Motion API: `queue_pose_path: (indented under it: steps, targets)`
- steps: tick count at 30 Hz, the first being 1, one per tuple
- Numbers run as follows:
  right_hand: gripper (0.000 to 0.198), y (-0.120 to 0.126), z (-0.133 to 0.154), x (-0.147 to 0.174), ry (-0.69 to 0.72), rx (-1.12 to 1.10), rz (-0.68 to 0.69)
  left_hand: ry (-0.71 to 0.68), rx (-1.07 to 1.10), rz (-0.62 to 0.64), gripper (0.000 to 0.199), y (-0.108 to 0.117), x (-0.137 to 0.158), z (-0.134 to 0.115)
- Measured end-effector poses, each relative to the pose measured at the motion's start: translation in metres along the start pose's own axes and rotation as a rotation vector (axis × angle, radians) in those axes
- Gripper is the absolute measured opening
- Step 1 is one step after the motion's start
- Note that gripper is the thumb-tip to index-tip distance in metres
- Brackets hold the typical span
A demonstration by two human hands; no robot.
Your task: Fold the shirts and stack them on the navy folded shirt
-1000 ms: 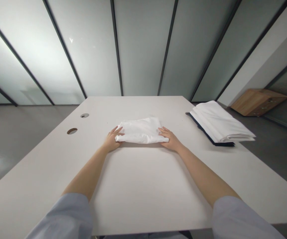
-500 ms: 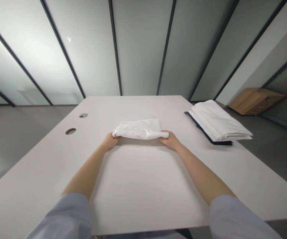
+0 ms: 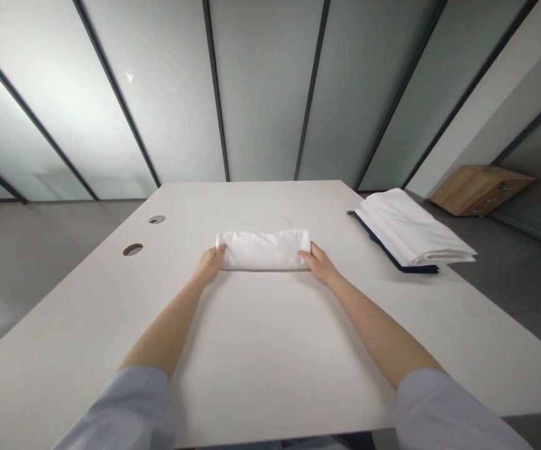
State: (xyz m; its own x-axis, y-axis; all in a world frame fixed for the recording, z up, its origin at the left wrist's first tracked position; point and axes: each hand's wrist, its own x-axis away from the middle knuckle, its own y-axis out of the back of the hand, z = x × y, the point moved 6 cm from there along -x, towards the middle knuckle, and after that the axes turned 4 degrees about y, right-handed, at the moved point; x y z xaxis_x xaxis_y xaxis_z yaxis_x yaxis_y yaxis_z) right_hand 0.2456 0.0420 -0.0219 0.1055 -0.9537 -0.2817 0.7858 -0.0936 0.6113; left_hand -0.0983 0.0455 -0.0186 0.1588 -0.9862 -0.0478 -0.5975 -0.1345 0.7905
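The folded white cloth (image 3: 263, 249) looks like soft, thin woven fabric, matt, with small creases along its edges. The counter (image 3: 270, 350) has a smooth, matt white laminate-like top with a faint sheen. The stack of folded sheets (image 3: 411, 230) is smooth white cloth over a dark navy layer at the bottom. The wall panels (image 3: 261, 94) behind look like frosted glass, satiny, set in thin dark frames of matt finish. The low cabinet (image 3: 481, 187) shows light wood grain. The sleeves (image 3: 124, 409) are pale blue-grey cloth, matt.
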Motion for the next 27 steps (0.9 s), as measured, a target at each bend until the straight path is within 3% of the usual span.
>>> queue_pose_path:
  steps: [4, 8, 12, 15, 19, 24, 27]
  targets:
    - [0.039, -0.002, -0.001, -0.001, -0.063, 0.136, -0.039, 0.046, -0.1, -0.049, 0.057, 0.001, 0.001, -0.001]
    - [0.055, -0.001, 0.002, 0.0, -0.075, 0.285, -0.108, 0.05, -0.181, -0.137, 0.036, 0.006, 0.006, -0.005]
    - [0.058, -0.001, 0.017, 0.003, 0.123, 0.441, -0.166, 0.011, -0.179, -0.223, 0.052, 0.01, 0.012, -0.01]
    - [0.05, -0.01, 0.029, 0.003, 0.322, 0.544, -0.083, -0.224, -0.255, -0.284, 0.061, 0.011, 0.018, -0.024]
    - [0.046, -0.02, 0.028, 0.003, 0.339, 0.608, 0.101, -0.474, -0.346, -0.142, 0.054, -0.003, 0.023, -0.035]
    - [0.041, -0.017, 0.034, 0.005, 0.21, 0.656, 0.139, -0.517, -0.296, -0.092, 0.047, -0.002, 0.025, -0.04]
    - [0.038, -0.016, 0.04, 0.007, 0.175, 0.704, 0.113, -0.48, -0.139, -0.06, 0.043, 0.003, 0.023, -0.038]
